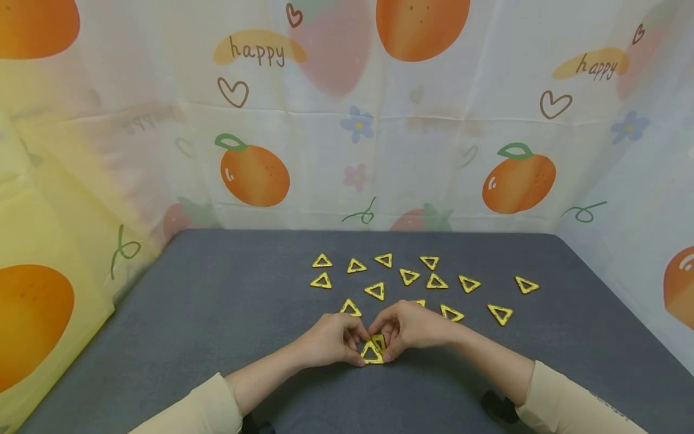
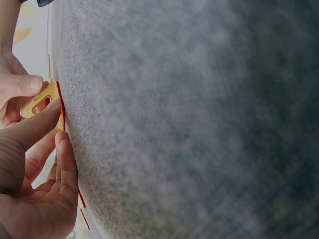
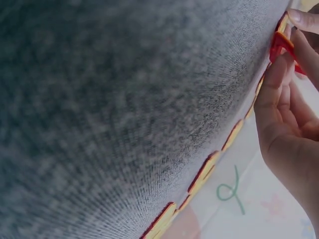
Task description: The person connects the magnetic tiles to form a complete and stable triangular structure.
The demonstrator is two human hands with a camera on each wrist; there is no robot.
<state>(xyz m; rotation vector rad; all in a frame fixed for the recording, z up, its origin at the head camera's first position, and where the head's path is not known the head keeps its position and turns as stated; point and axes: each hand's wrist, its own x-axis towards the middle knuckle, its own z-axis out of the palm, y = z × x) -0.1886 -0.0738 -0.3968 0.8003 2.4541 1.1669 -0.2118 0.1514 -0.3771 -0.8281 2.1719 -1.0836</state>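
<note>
In the head view my left hand [image 1: 328, 340] holds a yellow triangle frame [image 1: 372, 361] near the table's front, with thumb and finger at its sides. My right hand [image 1: 417, 325] pinches a second triangle frame [image 1: 381, 339], which stands tilted right behind the first, the two touching or nearly so. Red shows on this tilted triangle frame [image 3: 277, 47] in the right wrist view. The left wrist view has the left hand [image 2: 37, 209] in front, a fingertip against a yellow triangle frame [image 2: 30, 107] with a red lower edge. Fingers partly hide both pieces.
Several more yellow triangle frames lie flat and scattered behind the hands, such as one at the far right [image 1: 526, 285] and one at the back left [image 1: 322, 260]. They lie on a dark grey table [image 1: 228, 289]. A fruit-print cloth [image 1: 325, 138] hangs behind it.
</note>
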